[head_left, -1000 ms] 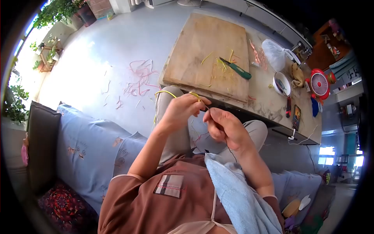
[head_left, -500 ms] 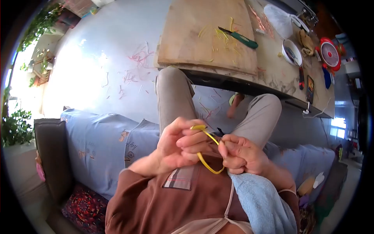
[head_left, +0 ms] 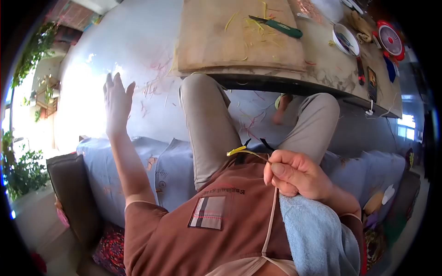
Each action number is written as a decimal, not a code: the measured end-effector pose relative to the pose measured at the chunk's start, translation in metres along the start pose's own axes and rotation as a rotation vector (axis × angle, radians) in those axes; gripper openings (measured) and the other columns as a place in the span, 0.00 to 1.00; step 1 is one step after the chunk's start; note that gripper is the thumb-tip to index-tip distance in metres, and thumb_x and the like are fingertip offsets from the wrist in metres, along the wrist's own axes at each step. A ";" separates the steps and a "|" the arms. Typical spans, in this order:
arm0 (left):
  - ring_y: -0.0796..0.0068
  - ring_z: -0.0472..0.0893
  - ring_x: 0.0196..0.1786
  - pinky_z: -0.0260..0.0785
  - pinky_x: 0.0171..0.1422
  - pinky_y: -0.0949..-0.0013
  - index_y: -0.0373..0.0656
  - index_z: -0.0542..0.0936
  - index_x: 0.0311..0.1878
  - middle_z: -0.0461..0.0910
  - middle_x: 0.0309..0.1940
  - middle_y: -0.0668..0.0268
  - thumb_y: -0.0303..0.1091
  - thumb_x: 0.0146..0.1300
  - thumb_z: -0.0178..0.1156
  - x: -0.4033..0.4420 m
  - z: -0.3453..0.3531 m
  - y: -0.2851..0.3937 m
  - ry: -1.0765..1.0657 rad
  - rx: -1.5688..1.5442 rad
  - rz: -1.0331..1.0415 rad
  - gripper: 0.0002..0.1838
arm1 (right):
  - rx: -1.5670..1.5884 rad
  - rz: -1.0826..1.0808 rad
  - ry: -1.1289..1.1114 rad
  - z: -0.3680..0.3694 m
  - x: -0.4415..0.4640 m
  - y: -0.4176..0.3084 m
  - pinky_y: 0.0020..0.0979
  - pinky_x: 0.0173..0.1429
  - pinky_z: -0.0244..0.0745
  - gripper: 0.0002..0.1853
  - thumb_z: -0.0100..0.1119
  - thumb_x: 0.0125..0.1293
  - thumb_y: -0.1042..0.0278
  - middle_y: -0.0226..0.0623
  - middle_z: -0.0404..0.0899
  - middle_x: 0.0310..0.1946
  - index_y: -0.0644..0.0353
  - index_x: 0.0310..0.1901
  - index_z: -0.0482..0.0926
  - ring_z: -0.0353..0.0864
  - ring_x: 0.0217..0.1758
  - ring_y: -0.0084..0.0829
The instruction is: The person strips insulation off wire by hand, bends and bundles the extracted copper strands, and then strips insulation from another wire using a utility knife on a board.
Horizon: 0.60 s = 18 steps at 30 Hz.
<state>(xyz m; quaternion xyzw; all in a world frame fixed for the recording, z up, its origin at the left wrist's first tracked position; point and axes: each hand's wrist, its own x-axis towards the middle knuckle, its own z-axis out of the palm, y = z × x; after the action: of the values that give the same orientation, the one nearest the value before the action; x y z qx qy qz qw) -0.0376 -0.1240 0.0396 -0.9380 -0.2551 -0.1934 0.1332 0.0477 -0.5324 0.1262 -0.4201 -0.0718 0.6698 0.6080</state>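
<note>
A pale, marbled-top table [head_left: 322, 69] stands at the far right. Nearer, a pale-blue printed cloth [head_left: 115, 175] covers the seat on both sides of the person. A broad, light-brown wooden board [head_left: 202, 50] lies on the table's left part. A light-blue terry towel [head_left: 317, 234] hangs at the near right, just below the right hand [head_left: 299, 175], whose thumb and fingers are pinched around a thin, dark wire with a yellow covering on its free end [head_left: 237, 151]; the wire points left, in front of the brown shirt [head_left: 248, 207]. The left hand [head_left: 119, 103] is raised at the left, well apart from the wire, fingers spread and grasping nothing visible. On the board lies a green-handled, dark-bladed knife [head_left: 283, 29], with narrow yellow strips [head_left: 231, 21] beside it.
</note>
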 end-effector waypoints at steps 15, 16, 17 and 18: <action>0.72 0.80 0.25 0.71 0.28 0.74 0.39 0.79 0.38 0.80 0.25 0.63 0.28 0.51 0.65 0.009 -0.166 0.159 -0.735 -1.034 0.734 0.11 | -0.036 -0.122 0.003 -0.008 -0.005 -0.003 0.15 0.19 0.48 0.12 0.41 0.72 0.63 0.20 0.60 0.15 0.61 0.39 0.72 0.53 0.15 0.11; 0.70 0.80 0.25 0.71 0.28 0.73 0.38 0.79 0.37 0.80 0.25 0.63 0.27 0.51 0.65 0.007 -0.169 0.162 -0.622 -0.966 0.759 0.10 | -0.005 -0.133 0.005 -0.011 -0.005 -0.003 0.16 0.19 0.48 0.12 0.41 0.72 0.63 0.20 0.59 0.14 0.61 0.39 0.72 0.53 0.15 0.11; 0.69 0.80 0.26 0.71 0.27 0.73 0.38 0.78 0.36 0.79 0.26 0.62 0.26 0.50 0.64 0.004 -0.168 0.163 -0.464 -0.981 0.817 0.10 | 0.011 -0.157 0.010 -0.012 -0.006 -0.002 0.16 0.19 0.47 0.12 0.41 0.72 0.63 0.20 0.59 0.14 0.61 0.39 0.72 0.53 0.14 0.11; 0.67 0.80 0.26 0.71 0.27 0.72 0.37 0.78 0.35 0.79 0.26 0.61 0.25 0.49 0.64 -0.001 -0.162 0.163 -0.306 -0.992 0.869 0.09 | 0.029 -0.179 0.014 -0.013 -0.008 -0.001 0.16 0.19 0.47 0.12 0.42 0.72 0.63 0.20 0.58 0.13 0.61 0.39 0.72 0.52 0.14 0.11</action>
<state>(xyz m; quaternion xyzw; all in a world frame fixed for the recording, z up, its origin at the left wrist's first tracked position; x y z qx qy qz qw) 0.0001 -0.3174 0.1583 -0.9222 0.2483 -0.0812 -0.2850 0.0557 -0.5442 0.1221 -0.4076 -0.0950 0.6109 0.6720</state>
